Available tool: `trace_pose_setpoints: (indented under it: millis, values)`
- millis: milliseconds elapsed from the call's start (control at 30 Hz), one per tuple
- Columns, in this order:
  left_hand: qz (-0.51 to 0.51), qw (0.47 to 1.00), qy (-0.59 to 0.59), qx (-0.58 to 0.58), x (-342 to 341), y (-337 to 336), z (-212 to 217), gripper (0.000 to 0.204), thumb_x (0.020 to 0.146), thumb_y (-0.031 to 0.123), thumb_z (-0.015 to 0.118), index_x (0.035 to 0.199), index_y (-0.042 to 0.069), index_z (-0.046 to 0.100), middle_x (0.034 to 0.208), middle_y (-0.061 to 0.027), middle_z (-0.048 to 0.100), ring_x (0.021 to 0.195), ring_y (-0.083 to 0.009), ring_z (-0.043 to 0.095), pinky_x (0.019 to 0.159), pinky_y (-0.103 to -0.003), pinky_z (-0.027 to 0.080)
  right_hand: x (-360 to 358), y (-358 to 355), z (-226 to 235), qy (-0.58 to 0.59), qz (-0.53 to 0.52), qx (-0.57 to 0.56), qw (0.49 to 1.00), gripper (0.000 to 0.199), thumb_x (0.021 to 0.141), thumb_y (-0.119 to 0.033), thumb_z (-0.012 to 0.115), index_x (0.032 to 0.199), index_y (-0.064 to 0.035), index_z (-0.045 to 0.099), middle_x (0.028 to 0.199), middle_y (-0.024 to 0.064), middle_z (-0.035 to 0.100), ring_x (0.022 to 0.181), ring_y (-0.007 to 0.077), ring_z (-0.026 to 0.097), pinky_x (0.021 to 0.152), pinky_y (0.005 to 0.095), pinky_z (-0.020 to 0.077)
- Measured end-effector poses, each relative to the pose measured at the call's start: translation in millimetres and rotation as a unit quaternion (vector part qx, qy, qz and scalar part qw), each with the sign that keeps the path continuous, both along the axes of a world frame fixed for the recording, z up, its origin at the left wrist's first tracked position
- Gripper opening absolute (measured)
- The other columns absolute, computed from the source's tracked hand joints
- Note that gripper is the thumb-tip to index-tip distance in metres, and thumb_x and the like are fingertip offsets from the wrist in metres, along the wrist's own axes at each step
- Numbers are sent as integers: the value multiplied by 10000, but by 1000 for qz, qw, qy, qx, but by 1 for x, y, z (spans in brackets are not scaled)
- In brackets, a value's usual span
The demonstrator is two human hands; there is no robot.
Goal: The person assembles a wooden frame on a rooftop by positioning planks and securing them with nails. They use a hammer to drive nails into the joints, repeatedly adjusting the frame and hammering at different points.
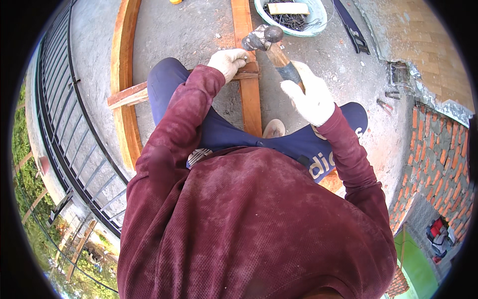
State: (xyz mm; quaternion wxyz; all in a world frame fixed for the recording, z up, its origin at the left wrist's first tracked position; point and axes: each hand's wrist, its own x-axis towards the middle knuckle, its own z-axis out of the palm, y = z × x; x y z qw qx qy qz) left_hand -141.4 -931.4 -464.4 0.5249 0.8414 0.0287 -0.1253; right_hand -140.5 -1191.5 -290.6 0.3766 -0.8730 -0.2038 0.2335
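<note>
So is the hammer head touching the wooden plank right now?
Apart. The head view shows the hammer head raised in the right hand, with bare concrete visible between it and the wooden plank.

Concrete floor (199,30) — wooden frame (124,84), nail basin (318,22), dark bar (351,27).

No packages, labels, signs or screens are visible. The nearest to one is white lettering (323,163) printed on the dark blue trousers (219,134) (right thigh, partly hidden).
</note>
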Motion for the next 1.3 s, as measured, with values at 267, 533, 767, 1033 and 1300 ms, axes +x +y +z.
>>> trace_pose_setpoints:
  millis: [267,533,767,1033,1300]
  values:
    - [33,995,36,-83,1,0,-8,150,943,54,660,1079,80,716,920,-72,719,803,-178,669,760,-323,543,3,-5,-19,-80,35,26,996,460,973,-293,678,1332,-34,553,948,213,709,832,346,721,751,397,555]
    - [21,997,14,-70,1,0,-28,176,946,97,685,1118,93,727,916,-78,732,802,-188,669,767,-337,544,1,-1,-26,-125,61,23,990,466,981,-303,662,1349,-43,543,962,220,707,874,389,712,759,429,554]
    - [11,995,-32,-94,6,3,-48,180,943,104,698,1120,97,729,918,-73,732,833,-191,666,808,-329,531,11,-4,-44,-43,79,-73,993,448,989,-309,648,1324,-34,535,860,211,693,793,392,705,724,444,545]
    - [27,994,63,-84,2,2,-8,132,919,91,715,1051,85,725,910,-83,729,841,-221,677,798,-357,529,-5,3,-30,-179,69,-7,981,431,990,-291,642,1309,-18,541,789,206,670,738,368,702,673,441,532]
    - [51,998,-8,-25,20,24,-11,274,891,68,690,1165,57,703,1097,-107,756,1021,-219,709,937,-335,537,-8,-13,-1,188,-116,62,973,354,1015,-246,613,1282,-26,537,777,114,641,565,237,627,518,340,505]
